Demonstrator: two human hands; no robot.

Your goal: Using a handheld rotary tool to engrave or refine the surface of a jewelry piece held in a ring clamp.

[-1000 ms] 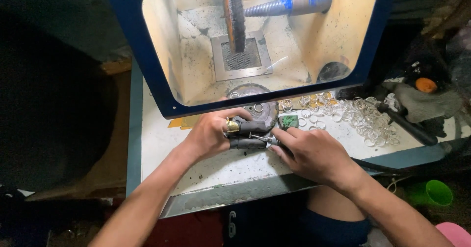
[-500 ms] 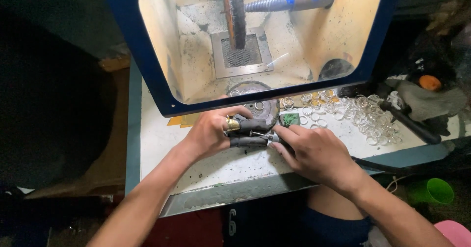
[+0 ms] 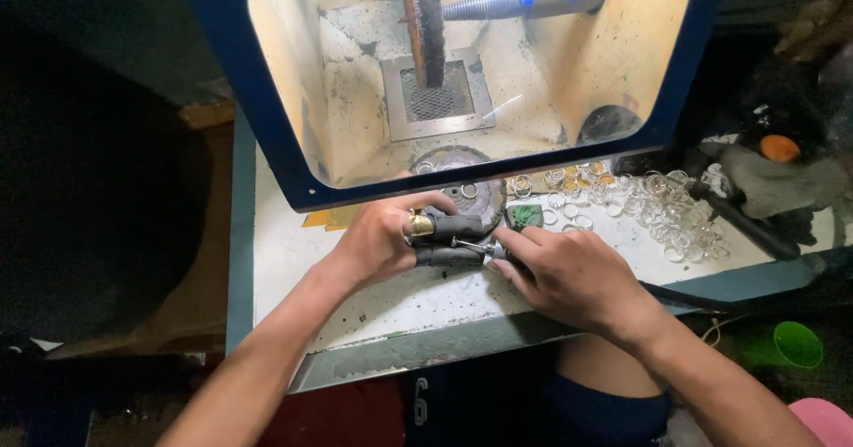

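Hands: left hand (image 3: 382, 238) clamped on a gold ring (image 3: 419, 225), dark-wrapped fingers; right hand (image 3: 569, 274) grips a thin tool (image 3: 471, 247) against it
Change: grips unchanged since a second ago, work continuing
Ring place: near bench (image 3: 293, 260) front edge
Beyond: loose rings (image 3: 666, 207), possibly unfinished; polishing wheel (image 3: 425, 20) at back

Two hands, one buffing wheel (image 3: 425, 20), one green block (image 3: 524, 215), and rings (image 3: 657, 207) too many to count
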